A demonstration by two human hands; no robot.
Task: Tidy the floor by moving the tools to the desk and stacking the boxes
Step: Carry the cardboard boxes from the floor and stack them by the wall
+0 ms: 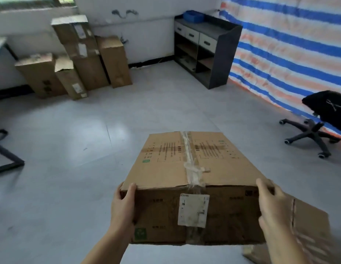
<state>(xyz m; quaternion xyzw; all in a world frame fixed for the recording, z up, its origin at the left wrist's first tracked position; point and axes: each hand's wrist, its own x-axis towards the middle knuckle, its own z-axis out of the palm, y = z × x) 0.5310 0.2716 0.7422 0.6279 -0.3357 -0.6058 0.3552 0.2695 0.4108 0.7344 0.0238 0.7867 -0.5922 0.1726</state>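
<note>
Pale tiled floor point(74, 141) with upright cardboard boxes point(78, 58), a dark shelf unit point(207, 50) and a swivel chair point(318, 128).

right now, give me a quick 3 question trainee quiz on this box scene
1. True or false: both hands grip the taped box.
2. Where does the blue bin sit? A) on the floor B) on top of the dark shelf unit C) on the office chair
3. Fill in: the standing boxes lean against the ____.

Key: 1 true, left hand and right hand at its near corners; 2 B; 3 wall.
</note>
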